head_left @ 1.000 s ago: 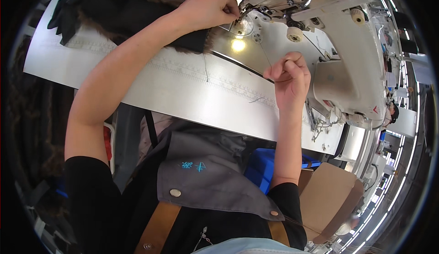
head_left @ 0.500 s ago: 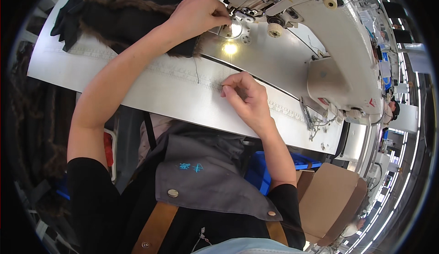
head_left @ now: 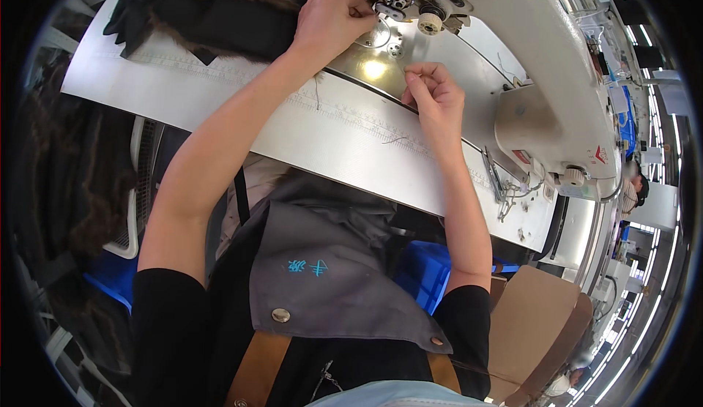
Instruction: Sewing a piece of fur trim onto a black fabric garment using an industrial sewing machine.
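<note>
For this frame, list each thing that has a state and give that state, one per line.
Left hand: fingers pinched together at the needle area of the sewing machine.
Right hand: fingertips pinched, resting on the machine bed; what it pinches is too small to tell.
Sewing machine: work light on, lighting the needle plate.
Dark furry fabric: bunched on the white table, left of the needle.

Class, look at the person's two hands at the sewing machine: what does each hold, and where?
Both hands, left hand and right hand, have fingertips pinched together near the needle area; anything held is too fine to tell.
</note>
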Demonstrator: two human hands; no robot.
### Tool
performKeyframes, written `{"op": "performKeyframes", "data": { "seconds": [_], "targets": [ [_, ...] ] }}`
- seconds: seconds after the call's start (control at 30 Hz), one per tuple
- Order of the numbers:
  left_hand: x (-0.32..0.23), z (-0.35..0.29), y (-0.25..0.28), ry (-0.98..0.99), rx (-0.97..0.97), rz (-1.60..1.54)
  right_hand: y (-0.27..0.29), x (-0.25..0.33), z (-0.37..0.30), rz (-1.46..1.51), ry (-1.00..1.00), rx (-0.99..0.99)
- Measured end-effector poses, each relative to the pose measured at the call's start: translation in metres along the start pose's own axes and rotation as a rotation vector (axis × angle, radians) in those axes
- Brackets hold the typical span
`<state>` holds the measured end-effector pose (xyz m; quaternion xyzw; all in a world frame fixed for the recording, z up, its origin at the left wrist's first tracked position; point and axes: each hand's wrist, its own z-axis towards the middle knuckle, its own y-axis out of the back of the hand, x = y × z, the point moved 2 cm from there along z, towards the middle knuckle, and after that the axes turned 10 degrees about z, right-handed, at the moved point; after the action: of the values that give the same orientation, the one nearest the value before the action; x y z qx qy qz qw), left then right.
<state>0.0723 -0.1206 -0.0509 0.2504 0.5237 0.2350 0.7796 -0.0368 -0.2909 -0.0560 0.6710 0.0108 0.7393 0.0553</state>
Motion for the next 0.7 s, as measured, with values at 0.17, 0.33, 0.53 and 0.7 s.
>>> {"op": "performKeyframes", "data": {
  "seconds": [0.17,0.33,0.53,0.7],
  "targets": [
    [0.01,0.003,0.013,0.014,0.372,-0.501,-0.011,-0.001,0.009,-0.224,0.122,0.055],
    [0.007,0.004,0.02,-0.005,0.515,-0.411,-0.031,0.001,0.04,-0.713,0.245,0.098],
    [0.017,0.019,0.016,-0.184,0.362,0.04,-0.044,-0.004,0.045,-1.068,0.272,0.143],
    [0.015,0.019,0.005,-0.267,0.255,0.33,-0.043,0.001,0.043,-1.034,0.219,0.143]
  ]
}}
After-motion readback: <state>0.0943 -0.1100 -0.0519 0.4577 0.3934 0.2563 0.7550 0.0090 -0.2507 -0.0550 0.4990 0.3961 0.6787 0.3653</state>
